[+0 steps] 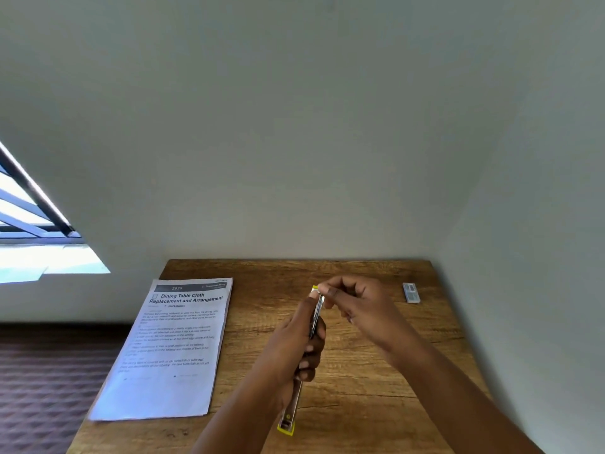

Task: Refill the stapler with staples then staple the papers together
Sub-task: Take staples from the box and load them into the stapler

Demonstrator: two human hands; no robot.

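A: Where do we have the stapler?

B: Above the middle of the wooden table, lifted and opened out long. Our left hand is clenched round its middle, fingers curled over the metal rail. One yellow end points toward the table's far edge, the other yellow end hangs toward the near edge.

A: And our right hand?

B: It pinches at the far yellow tip, thumb and forefinger closed together there. Whether staples sit between those fingers, we cannot tell; too small and blurred.

A: The papers?

B: Flat on the table's left side, printed face up, the near corner hanging slightly past the left edge. Well apart from the stapler.

A: Anything else on the table?

B: A small staple box near the far right corner, lying flat close to the wall, untouched by either hand.
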